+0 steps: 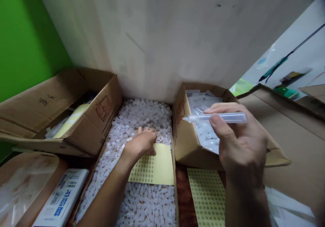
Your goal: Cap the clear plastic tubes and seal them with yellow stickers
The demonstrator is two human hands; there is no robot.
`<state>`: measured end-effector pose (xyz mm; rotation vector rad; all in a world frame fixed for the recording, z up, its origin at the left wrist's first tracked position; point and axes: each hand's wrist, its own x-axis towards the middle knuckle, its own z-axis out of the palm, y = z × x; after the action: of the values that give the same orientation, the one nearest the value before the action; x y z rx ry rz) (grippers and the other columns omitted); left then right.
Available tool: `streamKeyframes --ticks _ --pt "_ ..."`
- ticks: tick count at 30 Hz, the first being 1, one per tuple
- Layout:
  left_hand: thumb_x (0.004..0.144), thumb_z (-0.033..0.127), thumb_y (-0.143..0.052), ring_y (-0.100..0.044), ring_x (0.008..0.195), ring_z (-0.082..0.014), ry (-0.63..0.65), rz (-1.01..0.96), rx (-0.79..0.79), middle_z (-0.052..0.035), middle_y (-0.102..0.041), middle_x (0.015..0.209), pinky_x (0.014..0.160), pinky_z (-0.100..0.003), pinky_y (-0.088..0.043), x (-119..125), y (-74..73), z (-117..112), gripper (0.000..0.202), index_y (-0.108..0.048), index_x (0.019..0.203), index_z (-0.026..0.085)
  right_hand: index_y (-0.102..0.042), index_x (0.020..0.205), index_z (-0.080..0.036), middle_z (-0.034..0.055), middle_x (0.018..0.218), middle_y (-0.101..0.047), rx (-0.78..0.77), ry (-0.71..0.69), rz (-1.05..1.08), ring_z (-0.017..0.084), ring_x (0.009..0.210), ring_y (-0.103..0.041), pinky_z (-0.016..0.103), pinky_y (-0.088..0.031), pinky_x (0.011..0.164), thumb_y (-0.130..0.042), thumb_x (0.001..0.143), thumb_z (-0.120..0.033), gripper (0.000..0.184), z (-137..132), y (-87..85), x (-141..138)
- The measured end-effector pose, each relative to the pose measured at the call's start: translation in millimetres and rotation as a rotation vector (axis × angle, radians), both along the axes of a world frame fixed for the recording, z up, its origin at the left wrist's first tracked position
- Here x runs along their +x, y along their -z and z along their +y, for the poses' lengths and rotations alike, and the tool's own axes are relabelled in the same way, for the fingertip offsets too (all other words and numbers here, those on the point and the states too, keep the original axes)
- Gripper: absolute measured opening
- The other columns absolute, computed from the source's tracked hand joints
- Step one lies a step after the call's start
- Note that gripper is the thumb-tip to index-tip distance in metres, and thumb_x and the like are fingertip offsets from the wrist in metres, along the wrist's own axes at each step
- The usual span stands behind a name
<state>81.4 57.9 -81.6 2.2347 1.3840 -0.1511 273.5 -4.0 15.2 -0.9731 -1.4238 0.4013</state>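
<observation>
In my right hand (243,145), a translucent plastic squeeze tube (228,117) lies level between thumb and fingers, its tapered nozzle pointing left. Behind it stands a cardboard box (186,135) holding several similar clear tubes (207,132). My left hand (143,140) reaches into a shallow tray full of small white plastic caps (142,113), its fingers curled down among them. The fingertips are partly hidden, so what they hold does not show. A yellow sticker sheet (162,166) with rows of small round labels lies on the caps, just under that hand.
Another dotted sticker sheet (207,196) lies on the dark red tabletop (184,189). At left, an open carton (86,125) holds yellow sheets, near a white and blue printed box (62,200) and a tub (54,169). A grey wall (157,34) rises behind; cardboard (289,132) spreads at right.
</observation>
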Motion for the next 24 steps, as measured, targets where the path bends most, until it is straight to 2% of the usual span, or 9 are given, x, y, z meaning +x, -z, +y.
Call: streamKeyframes --ticks 2,4,7,9,11,15,19,22,24 --pt "0.080 0.012 -0.071 -0.061 0.106 -0.0261 0.019 -0.045 0.036 -0.0037 -0.070 0.097 0.106 -0.048 -0.040 -5 -12.3 -3 0.007 -0.069 0.085 0.018 -0.060 0.094 -0.025 0.0061 0.100 -0.065 -0.027 -0.102 0.030 0.023 0.093 -0.064 0.038 -0.050 0.083 -0.059 0.097 -0.025 0.004 -2 0.3 2" --pt "0.089 0.012 -0.061 -0.063 0.098 -0.0233 0.040 -0.136 0.087 -0.0029 -0.070 0.092 0.098 -0.040 -0.045 -16 -29.7 -9 0.014 -0.071 0.096 0.021 -0.056 0.098 -0.025 0.0038 0.094 -0.065 -0.094 -0.144 -0.020 0.020 0.082 -0.063 0.035 -0.050 0.074 -0.053 0.101 -0.025 0.005 -4 -1.2 4" --pt "0.092 0.024 -0.066 -0.064 0.093 -0.0228 0.052 -0.394 0.215 -0.0036 -0.068 0.090 0.082 -0.031 -0.050 -35 -56.1 -25 0.019 -0.071 0.111 0.023 -0.062 0.103 -0.024 0.0022 0.090 -0.065 -0.135 -0.159 -0.351 0.016 0.073 -0.059 0.029 -0.045 0.064 -0.057 0.101 -0.026 0.006 -7 -5.9 7" --pt "0.090 0.028 -0.071 -0.065 0.090 -0.0208 0.073 -0.513 0.261 -0.0023 -0.068 0.091 0.078 -0.028 -0.051 -43 -69.8 -36 0.024 -0.070 0.115 0.027 -0.066 0.107 -0.022 0.0046 0.099 -0.068 -0.146 -0.247 -0.548 0.018 0.082 -0.062 0.029 -0.046 0.068 -0.065 0.096 -0.026 0.011 -8 -8.6 6" --pt "0.088 0.028 -0.075 -0.065 0.090 -0.0185 0.116 -0.588 0.291 -0.0006 -0.068 0.091 0.077 -0.026 -0.051 -46 -79.8 -44 0.023 -0.069 0.111 0.028 -0.068 0.108 -0.021 0.0054 0.101 -0.069 -0.171 -0.361 -0.616 0.018 0.086 -0.063 0.029 -0.047 0.071 -0.070 0.093 -0.028 0.016 -8 -9.1 3" --pt "0.081 0.024 -0.082 -0.064 0.087 -0.0161 0.186 -0.694 0.409 0.0015 -0.070 0.091 0.072 -0.023 -0.050 -42 -92.9 -50 0.027 -0.066 0.102 0.024 -0.069 0.095 -0.019 0.0018 0.085 -0.064 -0.205 -0.461 -0.635 0.014 0.074 -0.058 0.027 -0.042 0.065 -0.068 0.095 -0.028 0.008 -8 -6.5 -1" --pt "0.079 0.025 -0.084 -0.063 0.080 -0.0147 0.204 -0.773 0.549 0.0033 -0.070 0.083 0.070 -0.023 -0.047 -33 -101.3 -52 0.025 -0.064 0.093 0.022 -0.059 0.076 -0.017 0.0012 0.080 -0.056 -0.240 -0.519 -0.587 0.014 0.073 -0.055 0.027 -0.041 0.064 -0.063 0.097 -0.025 0.023 -10 -8.7 0" --pt "0.084 0.025 -0.080 -0.062 0.075 -0.0124 0.291 -0.826 0.614 0.0049 -0.069 0.077 0.079 -0.027 -0.045 -28 -105.5 -52 0.017 -0.064 0.086 0.021 -0.062 0.079 -0.017 0.0023 0.083 -0.060 -0.285 -0.635 -0.524 0.014 0.076 -0.058 0.027 -0.044 0.068 -0.058 0.097 -0.017 0.018 -12 -12.0 2" --pt "0.085 0.024 -0.079 -0.065 0.087 -0.0154 0.297 -0.824 0.728 0.0013 -0.072 0.088 0.089 -0.032 -0.044 -26 -107.4 -52 0.013 -0.066 0.084 0.021 -0.064 0.080 -0.017 0.0023 0.081 -0.062 -0.280 -0.651 -0.473 0.014 0.074 -0.058 0.027 -0.043 0.066 -0.058 0.098 -0.017 0.018 -11 -12.9 3"
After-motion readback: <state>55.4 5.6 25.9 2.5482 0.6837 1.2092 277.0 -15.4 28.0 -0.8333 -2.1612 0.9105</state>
